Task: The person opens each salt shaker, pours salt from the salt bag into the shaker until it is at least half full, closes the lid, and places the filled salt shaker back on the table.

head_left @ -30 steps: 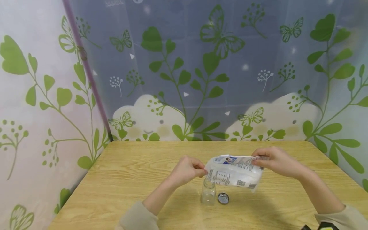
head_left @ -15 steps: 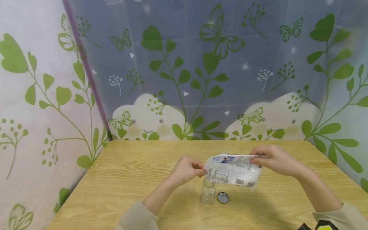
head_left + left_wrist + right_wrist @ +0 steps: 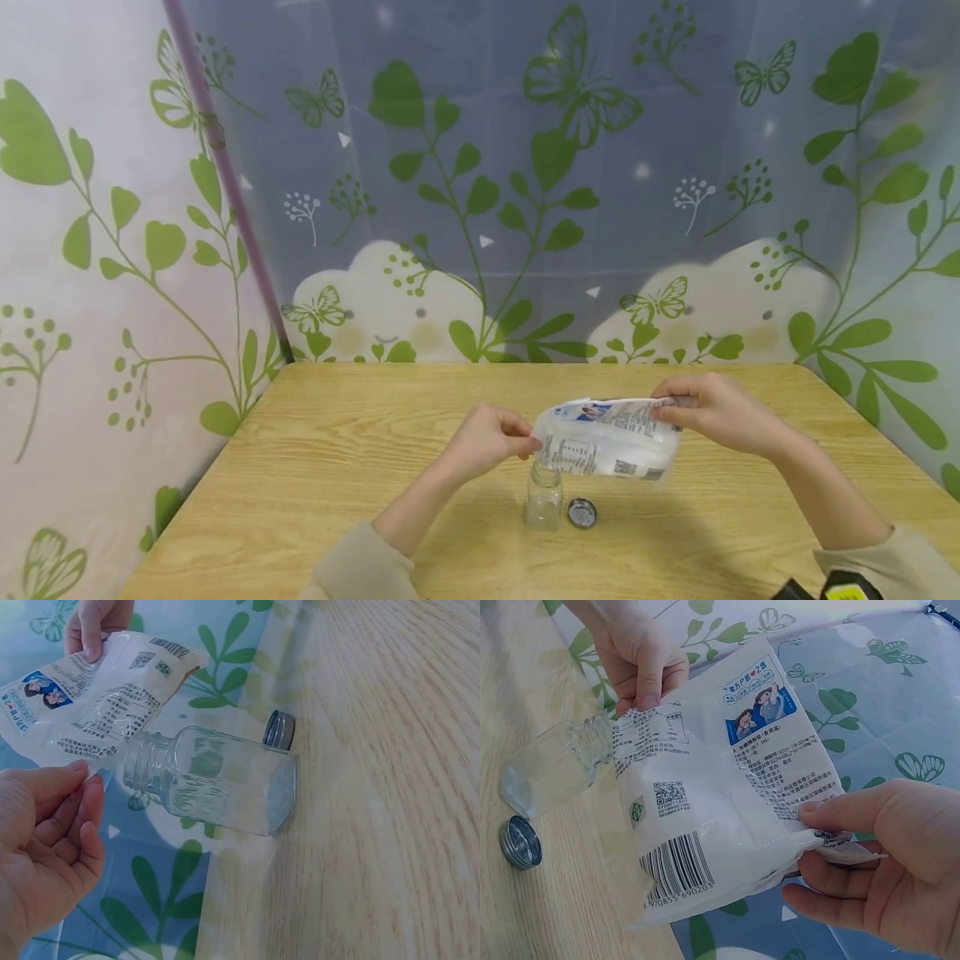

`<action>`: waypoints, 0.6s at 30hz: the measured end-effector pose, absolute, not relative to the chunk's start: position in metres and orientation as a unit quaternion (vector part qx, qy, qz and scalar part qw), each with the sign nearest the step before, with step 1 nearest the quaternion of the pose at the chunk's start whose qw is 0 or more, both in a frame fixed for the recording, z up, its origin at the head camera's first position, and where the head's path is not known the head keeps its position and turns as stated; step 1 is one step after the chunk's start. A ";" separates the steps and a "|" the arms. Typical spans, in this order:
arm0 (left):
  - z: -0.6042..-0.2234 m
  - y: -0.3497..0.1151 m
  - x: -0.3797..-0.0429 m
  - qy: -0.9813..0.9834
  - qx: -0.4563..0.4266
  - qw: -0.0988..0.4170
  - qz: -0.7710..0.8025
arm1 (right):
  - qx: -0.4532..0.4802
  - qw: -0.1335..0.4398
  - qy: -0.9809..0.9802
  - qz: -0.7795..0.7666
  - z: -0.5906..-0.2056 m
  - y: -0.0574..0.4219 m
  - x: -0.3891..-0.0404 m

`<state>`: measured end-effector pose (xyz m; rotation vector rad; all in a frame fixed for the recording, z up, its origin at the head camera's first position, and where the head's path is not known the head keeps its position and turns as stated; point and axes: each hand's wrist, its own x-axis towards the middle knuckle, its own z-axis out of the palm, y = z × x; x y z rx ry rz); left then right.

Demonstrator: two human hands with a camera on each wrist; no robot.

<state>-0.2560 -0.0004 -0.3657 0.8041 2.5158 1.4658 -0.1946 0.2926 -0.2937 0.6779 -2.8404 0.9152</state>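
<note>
A white plastic bag of salt (image 3: 607, 442), printed with text and a blue picture, is held aslant above the table. My left hand (image 3: 487, 442) pinches its left corner between thumb and index finger. At the other end, my right hand (image 3: 723, 412) grips the bag's edge, thumb on the printed face in the right wrist view. Right under the left corner stands an uncapped glass jar (image 3: 225, 780), upright, its mouth close to the bag. Whitish material shows at the jar's bottom. Beside it lies a silver screw lid (image 3: 582, 513), inside facing up.
The light wood table (image 3: 315, 483) reaches back to a blue and white curtain (image 3: 480, 183) with green leaves and butterflies. At the lower right edge of the head view is a black and yellow object (image 3: 847, 587).
The bag's right end has risen slightly and shifted a little left with the right hand. The left hand keeps its pinch by the jar mouth. The head view has tilted slightly.
</note>
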 end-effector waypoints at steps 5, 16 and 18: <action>-0.368 -0.002 -0.257 0.830 0.272 0.059 0.483 | 0.219 0.043 -0.931 0.289 -0.292 0.290 -0.194; -0.366 -0.003 -0.257 0.832 0.268 0.055 0.483 | 0.233 0.066 -0.929 0.279 -0.291 0.288 -0.196; -0.366 -0.004 -0.257 0.833 0.265 0.056 0.483 | 0.235 0.069 -0.930 0.275 -0.290 0.287 -0.196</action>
